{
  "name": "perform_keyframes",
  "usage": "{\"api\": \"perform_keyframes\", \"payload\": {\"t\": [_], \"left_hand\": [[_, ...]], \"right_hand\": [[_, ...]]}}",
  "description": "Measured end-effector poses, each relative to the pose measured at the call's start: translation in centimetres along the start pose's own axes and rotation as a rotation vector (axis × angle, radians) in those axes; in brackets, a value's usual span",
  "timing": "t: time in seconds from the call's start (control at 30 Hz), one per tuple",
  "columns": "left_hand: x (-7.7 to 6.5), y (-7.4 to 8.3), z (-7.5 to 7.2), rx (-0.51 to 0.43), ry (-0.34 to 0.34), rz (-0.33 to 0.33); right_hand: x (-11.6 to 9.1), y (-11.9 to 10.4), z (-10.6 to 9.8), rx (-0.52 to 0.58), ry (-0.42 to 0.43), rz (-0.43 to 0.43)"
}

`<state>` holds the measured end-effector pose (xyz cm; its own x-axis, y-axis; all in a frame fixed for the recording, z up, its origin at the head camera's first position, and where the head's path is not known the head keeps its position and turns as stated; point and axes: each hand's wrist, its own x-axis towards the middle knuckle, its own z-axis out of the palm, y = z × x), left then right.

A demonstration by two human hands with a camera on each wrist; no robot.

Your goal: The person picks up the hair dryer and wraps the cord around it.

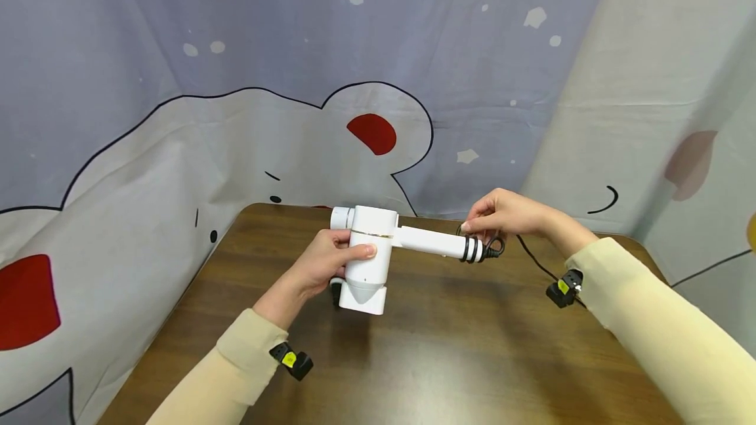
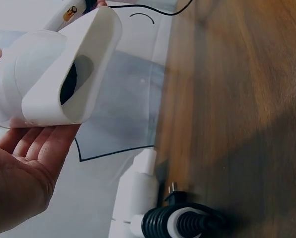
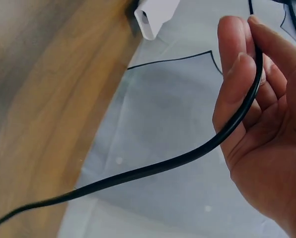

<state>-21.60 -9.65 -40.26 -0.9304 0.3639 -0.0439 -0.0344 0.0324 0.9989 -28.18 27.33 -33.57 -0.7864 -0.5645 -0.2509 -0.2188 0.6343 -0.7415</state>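
A white hair dryer [image 1: 376, 220] with a thin gold band is held above the table by my left hand [image 1: 319, 262], thumb across the barrel and fingers beneath. Its flat, flared nozzle [image 2: 63, 94] faces the left wrist camera. The handle [image 1: 434, 242] points right, with several turns of black cord [image 1: 470, 250] round its end. My right hand [image 1: 509, 212], just beyond that end, pinches the cord between thumb and fingers. From there the free cord [image 3: 183, 157] curves away across the right wrist view.
A second white hair dryer [image 2: 134, 193] lies on the wooden table [image 1: 449, 346], behind the held one, partly hidden in the head view. Black cord is coiled round its handle, with a two-pin plug [image 2: 176, 197] beside it. A printed curtain [image 1: 283, 31] hangs behind the table.
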Motion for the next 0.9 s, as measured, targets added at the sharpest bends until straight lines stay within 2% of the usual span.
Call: {"api": "perform_keyframes", "payload": {"t": [0.23,0.5,0.73,0.9], "left_hand": [[0.2,0.1,0.1,0.047,0.003,0.006],[0.5,-0.1,0.1,0.127,0.064,0.038],[0.6,-0.2,0.2,0.160,0.102,0.032],[0.7,-0.4,0.2,0.164,0.151,0.029]], "right_hand": [[-0.3,-1.8,-0.3,-0.082,-0.011,-0.007],[-0.7,-3.9,-0.3,-0.312,0.026,-0.088],[-1.3,-5.3,0.2,-0.327,0.027,-0.096],[-1.8,-5.7,0.8,-0.342,0.079,-0.125]]}}
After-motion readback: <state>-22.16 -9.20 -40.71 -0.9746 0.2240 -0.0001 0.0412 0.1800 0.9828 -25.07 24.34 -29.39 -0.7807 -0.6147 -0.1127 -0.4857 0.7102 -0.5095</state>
